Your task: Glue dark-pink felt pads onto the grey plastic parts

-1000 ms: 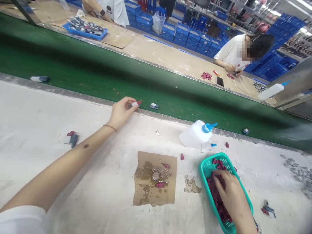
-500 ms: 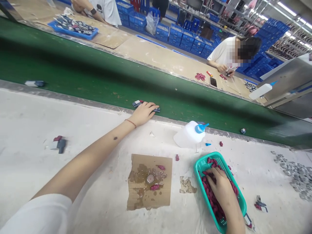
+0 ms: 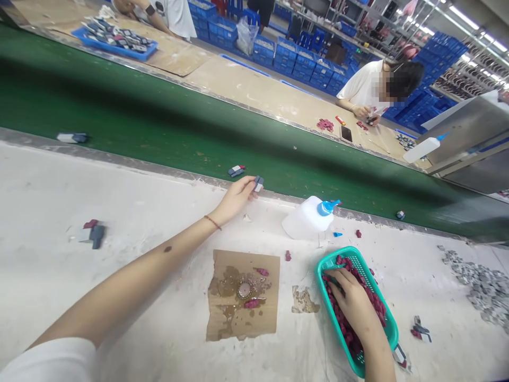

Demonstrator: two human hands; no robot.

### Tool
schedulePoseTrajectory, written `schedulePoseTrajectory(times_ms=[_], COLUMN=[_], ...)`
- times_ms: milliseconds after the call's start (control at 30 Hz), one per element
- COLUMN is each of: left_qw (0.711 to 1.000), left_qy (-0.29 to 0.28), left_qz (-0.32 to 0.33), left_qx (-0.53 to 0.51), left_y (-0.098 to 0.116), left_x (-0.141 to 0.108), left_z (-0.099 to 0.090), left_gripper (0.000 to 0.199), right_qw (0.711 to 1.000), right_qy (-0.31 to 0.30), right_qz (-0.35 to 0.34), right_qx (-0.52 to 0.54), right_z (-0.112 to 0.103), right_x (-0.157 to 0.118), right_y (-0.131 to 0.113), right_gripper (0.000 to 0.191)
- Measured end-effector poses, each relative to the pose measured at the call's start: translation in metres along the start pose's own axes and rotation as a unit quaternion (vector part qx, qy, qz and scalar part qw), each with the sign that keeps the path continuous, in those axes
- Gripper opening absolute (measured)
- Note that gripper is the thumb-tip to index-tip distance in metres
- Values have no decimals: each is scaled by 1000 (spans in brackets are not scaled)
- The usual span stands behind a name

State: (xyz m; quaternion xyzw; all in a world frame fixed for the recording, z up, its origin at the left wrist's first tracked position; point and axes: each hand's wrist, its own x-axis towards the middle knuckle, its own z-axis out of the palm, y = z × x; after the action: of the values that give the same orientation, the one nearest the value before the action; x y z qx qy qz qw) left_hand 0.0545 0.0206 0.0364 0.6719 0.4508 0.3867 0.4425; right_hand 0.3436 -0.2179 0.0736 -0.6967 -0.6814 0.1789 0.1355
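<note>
My left hand (image 3: 239,195) pinches a small dark blue-grey and white plastic part (image 3: 258,184) above the near edge of the green conveyor belt (image 3: 167,124). A similar part with a red end (image 3: 236,171) lies on the belt just beyond that hand. My right hand (image 3: 350,297) reaches into a teal plastic basket (image 3: 323,307) of small dark red pieces (image 3: 377,303). Its fingers are bent together among the pieces, and what they grip is hidden. Between my arms lies a cardboard square (image 3: 266,318) with wet stains, a round bottle cap (image 3: 244,289) and two red pieces (image 3: 251,304).
A white squeeze bottle (image 3: 304,218) with a blue nozzle leans near the belt. Grey pieces (image 3: 477,284) are heaped at the right. Assembled parts lie at the left (image 3: 93,233) and beside the basket (image 3: 420,330). Two people sit across the belt, near a blue tray (image 3: 139,54).
My left hand has lifted a blue-grey and white part from the belt. Parts on the belt have shifted right. My right hand has moved slightly within the basket.
</note>
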Motion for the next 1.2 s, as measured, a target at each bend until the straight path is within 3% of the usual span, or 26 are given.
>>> schedulePoseTrajectory(times_ms=[167, 300, 400, 500, 633, 767, 933, 1033, 1200], left_qw=[972, 957, 943, 919, 899, 888, 896, 887, 875], left_qy=[-34, -27, -16, -21, -34, -35, -11, -18, -19], left_qz=[-127, -191, -228, -259, -273, -263, -248, -245, -254], left_qx=[-194, -218, -243, -297, -342, -374, -368, -392, -412], left_y=[20, 30, 33, 33, 33, 31, 31, 30, 23], left_x=[-50, -87, -110, -129, -147, -157, -164, -167, -169], left_z=[-16, -26, -31, -32, -28, -22, -18, -18, -17], left_gripper=[34, 37, 36, 40, 45, 41, 46, 48, 47], right_qw=[1000, 993, 962, 927, 899, 877, 921, 950, 950], right_qy=[-14, 22, 75, 100, 79, 12, -16, -13, -30], right_qz=[15, 80, 140, 151, 95, 56, -23, -111, -232], right_qx=[13, 83, 224, 327, 420, 478, 388, 293, 205], right_z=[-5, -11, -15, -14, -1, 19, 45, 55, 62], right_x=[8, 7, -1, -5, 3, 21, 37, 39, 40], right_y=[-9, -19, -26, -37, -63, -92, -115, -122, -130], right_gripper=[21, 16, 26, 31, 24, 18, 9, 9, 14])
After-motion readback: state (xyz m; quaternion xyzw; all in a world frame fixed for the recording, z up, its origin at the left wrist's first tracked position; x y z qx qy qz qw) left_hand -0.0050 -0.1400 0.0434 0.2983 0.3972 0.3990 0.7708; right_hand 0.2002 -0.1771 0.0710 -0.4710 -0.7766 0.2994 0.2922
